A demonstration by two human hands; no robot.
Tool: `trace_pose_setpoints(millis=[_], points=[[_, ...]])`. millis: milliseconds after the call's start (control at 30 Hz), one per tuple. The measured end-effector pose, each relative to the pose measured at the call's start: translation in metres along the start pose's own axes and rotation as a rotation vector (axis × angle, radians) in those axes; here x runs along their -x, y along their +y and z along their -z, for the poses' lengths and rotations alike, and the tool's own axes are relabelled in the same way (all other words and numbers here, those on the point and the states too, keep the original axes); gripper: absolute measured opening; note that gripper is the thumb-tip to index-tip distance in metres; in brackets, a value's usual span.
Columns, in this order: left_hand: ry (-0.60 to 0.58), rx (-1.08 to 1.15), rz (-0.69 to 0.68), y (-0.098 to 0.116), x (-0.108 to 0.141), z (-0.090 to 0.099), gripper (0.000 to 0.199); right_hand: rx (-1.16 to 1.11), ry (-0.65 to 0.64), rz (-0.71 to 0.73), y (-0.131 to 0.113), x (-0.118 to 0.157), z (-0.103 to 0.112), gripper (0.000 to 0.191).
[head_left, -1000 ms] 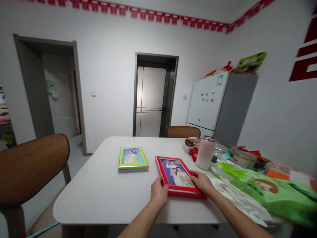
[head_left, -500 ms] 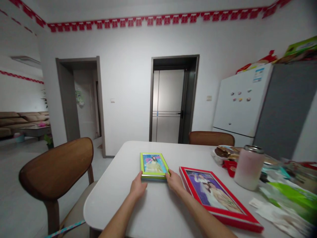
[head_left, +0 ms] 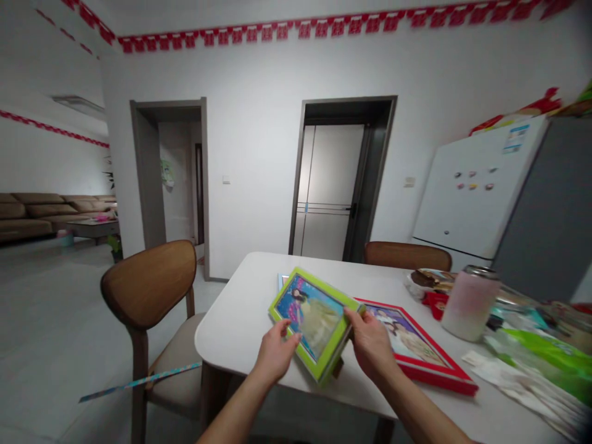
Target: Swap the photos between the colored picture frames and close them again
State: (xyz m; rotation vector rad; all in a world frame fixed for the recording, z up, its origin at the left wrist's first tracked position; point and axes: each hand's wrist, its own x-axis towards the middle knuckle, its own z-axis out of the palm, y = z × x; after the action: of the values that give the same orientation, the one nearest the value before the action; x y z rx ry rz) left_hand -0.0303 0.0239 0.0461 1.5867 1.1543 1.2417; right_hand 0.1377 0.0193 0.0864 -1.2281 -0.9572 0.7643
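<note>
A green-edged photo frame is raised above the table, tilted, its picture of a figure in a yellow dress towards me. My right hand grips its right edge, thumb on the front and the other fingers behind. Close to the lower left edge is my left hand, thumb and fingers apart; whether the fingertips touch the frame I cannot tell. Beneath it, a pale blue corner of another frame shows on the table, mostly hidden. A larger red photo frame lies flat to the right, partly covered by my right hand.
The white table has a rounded left corner. On its right stand a pink and white tumbler, a green plastic package and crumpled tissues. Wooden chairs stand at the left and far side.
The green photo frame has been lifted from the surface, turned and brought nearer, uncovering a pale blue frame corner. My left hand has loosened from its edge. The view has swung left.
</note>
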Motion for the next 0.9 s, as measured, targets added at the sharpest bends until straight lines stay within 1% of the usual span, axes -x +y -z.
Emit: trace_pose_setpoints(millis=[33,100,167,200,267,300,367,433,467,567,633,700,800,867,900], points=[[-0.018,0.054,-0.011,0.008,0.003,0.0,0.037,0.029,-0.024,0.054,-0.011,0.015,0.003,0.028],[-0.041,0.145,-0.033,0.023,0.009,0.001,0.045,0.161,-0.097,0.237,-0.027,0.044,0.006,0.031],[-0.072,0.31,-0.024,0.036,0.016,0.003,0.054,0.282,-0.193,0.437,-0.029,0.069,0.007,0.032],[-0.098,0.417,-0.013,0.041,0.02,0.005,0.058,0.329,-0.263,0.516,-0.025,0.078,0.007,0.034],[-0.156,0.611,-0.004,0.043,0.027,0.008,0.06,0.403,-0.402,0.636,-0.006,0.089,0.003,0.041],[-0.177,0.665,-0.009,0.042,0.03,0.009,0.059,0.437,-0.461,0.681,0.006,0.092,0.001,0.045],[-0.199,0.668,-0.022,0.032,0.034,0.011,0.055,0.515,-0.543,0.745,0.031,0.094,-0.004,0.053],[-0.193,0.605,0.0,0.017,0.034,0.013,0.055,0.624,-0.614,0.784,0.052,0.096,-0.01,0.057],[-0.164,0.539,0.017,0.008,0.033,0.015,0.055,0.685,-0.644,0.792,0.058,0.096,-0.014,0.059],[-0.012,0.211,0.038,-0.016,0.029,0.019,0.059,0.841,-0.684,0.791,0.069,0.098,-0.024,0.062],[0.023,-0.037,0.043,-0.027,0.027,0.022,0.06,0.899,-0.697,0.796,0.071,0.1,-0.029,0.061],[0.008,-0.201,0.056,-0.033,0.026,0.025,0.061,0.938,-0.719,0.803,0.072,0.102,-0.032,0.057],[0.014,-0.287,0.073,-0.035,0.029,0.025,0.063,0.955,-0.761,0.765,0.067,0.104,-0.031,0.046],[0.024,-0.353,0.06,-0.033,0.031,0.025,0.063,0.872,-0.814,0.719,0.057,0.1,-0.025,0.04],[0.026,-0.396,0.052,-0.032,0.032,0.024,0.062,0.81,-0.816,0.691,0.052,0.095,-0.02,0.038]])
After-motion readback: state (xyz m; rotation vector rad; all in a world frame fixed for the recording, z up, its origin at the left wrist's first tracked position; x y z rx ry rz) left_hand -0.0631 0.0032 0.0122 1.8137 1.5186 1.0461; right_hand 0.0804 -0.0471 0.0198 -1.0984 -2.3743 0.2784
